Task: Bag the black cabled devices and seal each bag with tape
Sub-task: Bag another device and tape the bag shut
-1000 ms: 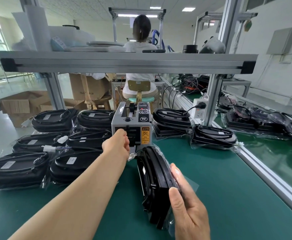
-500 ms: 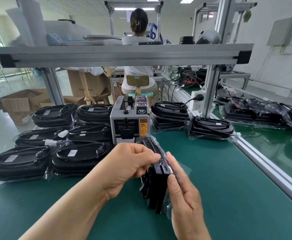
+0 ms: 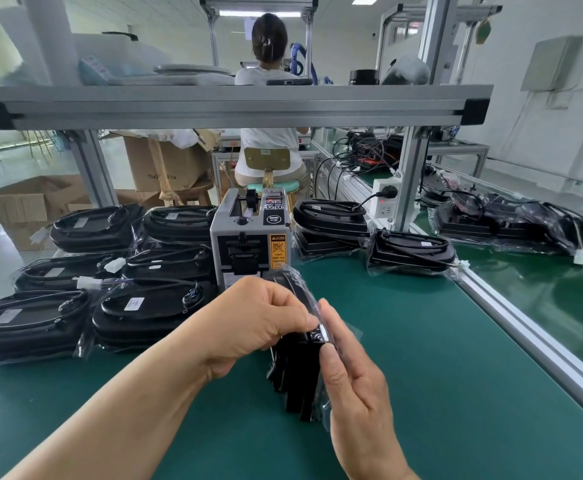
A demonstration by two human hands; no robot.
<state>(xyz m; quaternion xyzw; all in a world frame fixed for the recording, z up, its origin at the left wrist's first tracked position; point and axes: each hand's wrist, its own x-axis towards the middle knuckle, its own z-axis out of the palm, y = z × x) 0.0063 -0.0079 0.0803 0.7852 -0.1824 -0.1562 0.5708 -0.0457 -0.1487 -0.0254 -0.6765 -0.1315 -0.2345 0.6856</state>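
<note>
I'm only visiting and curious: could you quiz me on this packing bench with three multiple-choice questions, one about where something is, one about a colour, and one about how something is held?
1. Where is the grey tape dispenser?
A. On the upper shelf
B. On the table behind the held device, between piles of bagged devices
C. On the floor

2. What colour is the table mat?
A. Red
B. White
C. Green

3. How is the held device positioned?
A. Lying flat
B. Upright on its edge
C. Inside a cardboard box

Answers:
1 B: it stands just past the device, with bagged piles on either side.
2 C: the mat is green throughout.
3 B: the right hand holds it on edge while the left hand pinches its top.
</note>
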